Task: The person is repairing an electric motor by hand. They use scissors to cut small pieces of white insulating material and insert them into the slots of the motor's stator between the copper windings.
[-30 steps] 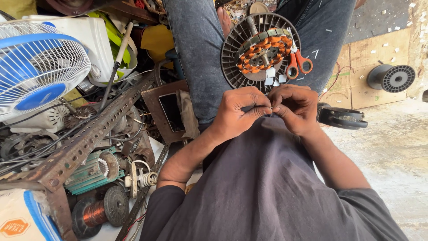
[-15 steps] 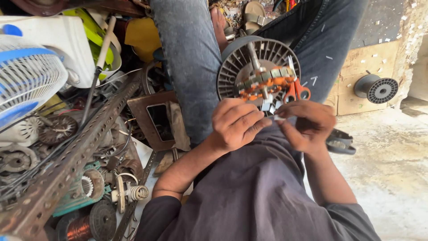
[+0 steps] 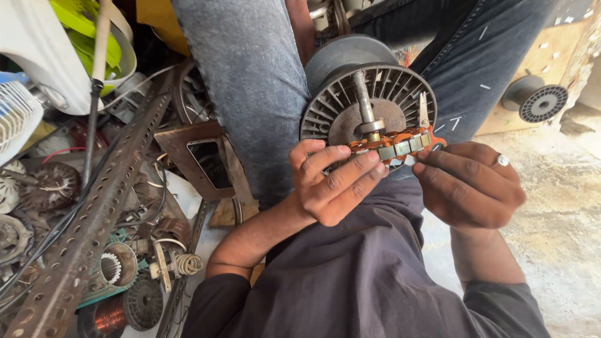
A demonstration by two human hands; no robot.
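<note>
Both hands (image 3: 400,181) curled, gripping stator (image 3: 394,143) w/ windings

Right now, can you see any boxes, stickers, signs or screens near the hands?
No readable packages, labels, signs or screens show.
Closest thing: a brown rectangular frame with a dark glassy middle, lying in the clutter left of the left hand.
Wooden board, top right beyond the right hand: pale tan, bare.
</note>
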